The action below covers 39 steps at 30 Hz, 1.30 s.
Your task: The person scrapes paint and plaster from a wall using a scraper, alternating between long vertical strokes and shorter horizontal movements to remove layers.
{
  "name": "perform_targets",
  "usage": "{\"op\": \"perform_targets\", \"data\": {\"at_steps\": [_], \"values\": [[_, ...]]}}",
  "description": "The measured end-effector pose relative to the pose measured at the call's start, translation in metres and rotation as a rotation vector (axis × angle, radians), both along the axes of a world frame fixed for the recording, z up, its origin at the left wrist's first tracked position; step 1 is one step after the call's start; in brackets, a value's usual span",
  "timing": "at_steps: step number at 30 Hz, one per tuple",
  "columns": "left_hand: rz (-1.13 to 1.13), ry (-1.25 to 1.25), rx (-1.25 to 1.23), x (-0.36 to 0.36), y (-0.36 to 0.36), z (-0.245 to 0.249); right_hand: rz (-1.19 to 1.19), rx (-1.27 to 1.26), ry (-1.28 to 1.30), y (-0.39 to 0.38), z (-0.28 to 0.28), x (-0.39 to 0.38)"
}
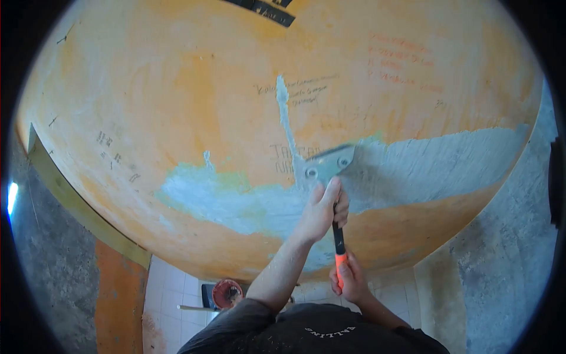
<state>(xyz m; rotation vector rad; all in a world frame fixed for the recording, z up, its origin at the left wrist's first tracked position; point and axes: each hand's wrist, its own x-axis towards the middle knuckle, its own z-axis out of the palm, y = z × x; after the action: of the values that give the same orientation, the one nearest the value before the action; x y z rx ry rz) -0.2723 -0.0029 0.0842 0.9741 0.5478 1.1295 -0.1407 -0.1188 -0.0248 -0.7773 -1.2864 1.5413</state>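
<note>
In the head view, a wide-bladed scraper [329,165] with two round fasteners lies against an orange-painted wall [247,53]. Its blade edge touches the wall where the orange paint meets a bare grey-blue strip [442,165]. My left hand [325,207] is closed round the black upper shaft, just below the blade, with the thumb pointing up. Lower down, my right hand [352,277] is wrapped round the orange grip [340,268]. A narrow bare streak [283,106] runs upward from beside the blade's left corner.
A reddish bucket [227,293] stands on the tiled floor [171,289] at lower left, beside a dark object and a pale stick [194,308]. Black strips [265,10] show at the top. Handwriting marks the wall. Grey wall surfaces flank both sides.
</note>
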Motion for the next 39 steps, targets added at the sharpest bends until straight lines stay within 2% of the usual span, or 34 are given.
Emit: {"op": "perform_targets", "data": {"at_steps": [3, 7, 13, 16, 20, 24, 29, 33, 35, 38, 39], "values": [[0.02, 0.086, 0.154, -0.005, 0.001, 0.01, 0.001, -0.008, 0.012, -0.002, -0.002, -0.008], [-0.005, 0.124, 0.15, -0.01, 0.001, -0.005, -0.048, -0.033, -0.016, -0.011, -0.007, -0.018], [0.024, 0.107, 0.209, -0.017, 0.01, 0.023, -0.076, 0.053, 0.012, 0.0, 0.033, -0.026], [0.027, 0.058, 0.093, -0.011, 0.004, 0.01, -0.064, 0.037, -0.014, -0.005, 0.012, -0.011], [0.001, 0.138, 0.035, -0.008, -0.002, 0.003, -0.1, 0.019, -0.104, -0.016, 0.004, -0.011], [-0.008, 0.182, 0.067, -0.012, -0.004, 0.015, -0.132, -0.008, -0.034, -0.021, 0.016, -0.029], [0.062, 0.189, 0.046, -0.011, -0.007, -0.004, -0.099, -0.078, 0.016, -0.019, 0.005, -0.02], [0.104, 0.181, 0.038, -0.008, -0.006, 0.018, -0.064, -0.006, 0.002, -0.013, 0.024, -0.018], [0.101, 0.133, 0.136, -0.015, -0.003, 0.035, -0.06, 0.015, -0.013, -0.009, 0.034, -0.021], [0.083, 0.16, 0.157, -0.016, 0.001, 0.026, -0.057, 0.004, 0.027, -0.01, 0.029, -0.024], [0.101, 0.148, 0.096, -0.011, -0.004, 0.02, -0.06, -0.02, 0.032, -0.014, 0.02, -0.023]]}}
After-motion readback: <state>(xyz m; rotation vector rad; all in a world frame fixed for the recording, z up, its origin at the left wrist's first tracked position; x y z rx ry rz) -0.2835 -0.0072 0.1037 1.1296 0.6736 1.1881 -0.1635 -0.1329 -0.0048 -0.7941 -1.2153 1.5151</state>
